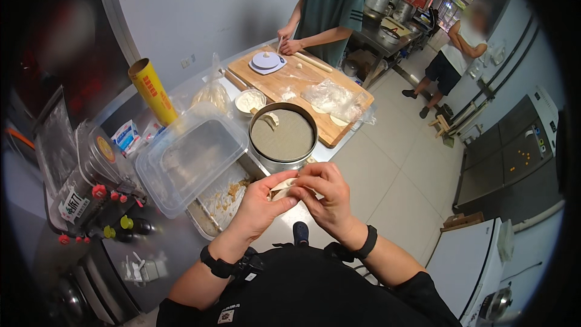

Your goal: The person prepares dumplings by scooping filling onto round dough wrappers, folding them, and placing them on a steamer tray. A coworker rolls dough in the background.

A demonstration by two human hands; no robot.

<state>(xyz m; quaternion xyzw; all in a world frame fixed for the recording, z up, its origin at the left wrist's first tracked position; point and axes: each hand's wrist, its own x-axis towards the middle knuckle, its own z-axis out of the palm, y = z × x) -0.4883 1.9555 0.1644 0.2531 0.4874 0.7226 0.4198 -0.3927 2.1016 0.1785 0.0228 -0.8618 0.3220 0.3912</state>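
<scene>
Both of my hands meet in front of my chest around a dough wrapper [285, 186] with some brown filling showing at its left side. My left hand [268, 196] supports it between thumb and fingers, while my right hand [323, 193] pinches its upper edge. Just beyond them stands a round metal steamer [284, 138] with a mesh-like liner, and one folded dumpling [271, 120] lies in its upper left part. To the left, a metal tray [213, 204] has brown filling on it, partly covered by a clear plastic container or lid [193, 159].
A co-worker's hands [290, 45] are at the far edge of a wooden board [272, 84] bearing a scale [266, 62], rolling pin [313, 62] and plastic-covered wrappers [333, 97]. A bowl of flour [250, 100] and a yellow film roll [153, 92] stand left. Another person [456, 50] stands farther back.
</scene>
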